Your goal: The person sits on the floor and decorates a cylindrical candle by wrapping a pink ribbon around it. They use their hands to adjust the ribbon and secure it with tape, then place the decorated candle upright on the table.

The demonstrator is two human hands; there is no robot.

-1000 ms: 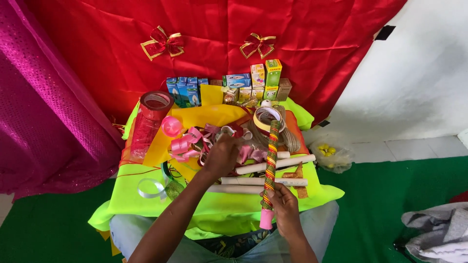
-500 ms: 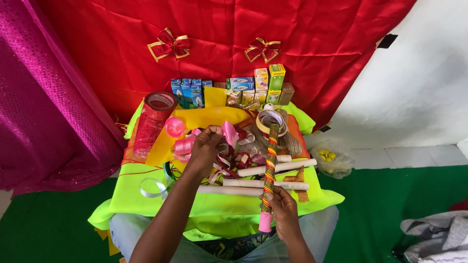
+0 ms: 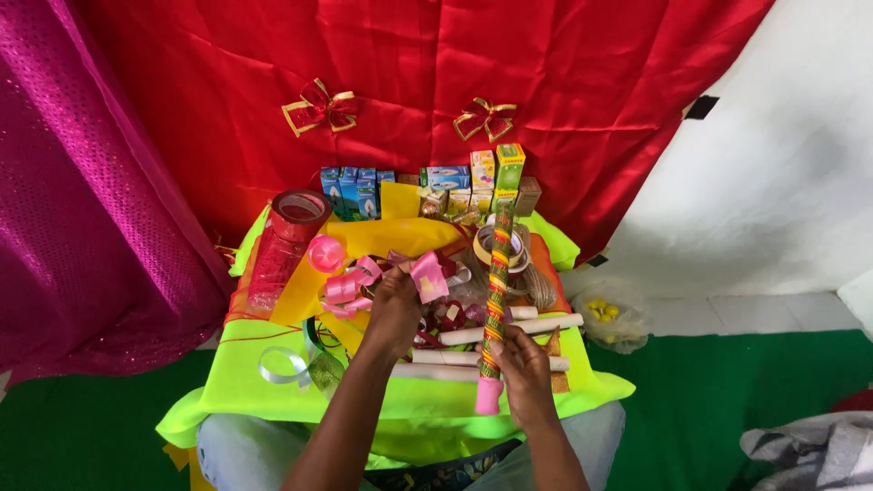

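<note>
Ribbon-wrapped stick [image 3: 496, 300], striped orange, green and pink, stands gripped in the right hand [image 3: 521, 364] near the table's [image 3: 273, 386] front edge; left hand [image 3: 396, 305] pinches a pink ribbon piece [image 3: 427, 275], not yet attached.

Both forearms reach forward, close together. The left hand [image 3: 393, 305] is raised with its fingers pinched. The right hand [image 3: 520, 364] is curled in a grip.

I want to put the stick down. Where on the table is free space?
Bare green cloth lies along the front-left edge, before the silver ribbon, and a strip at front right. The middle, around the left hand, ribbons and paper rolls, is crowded.
</note>
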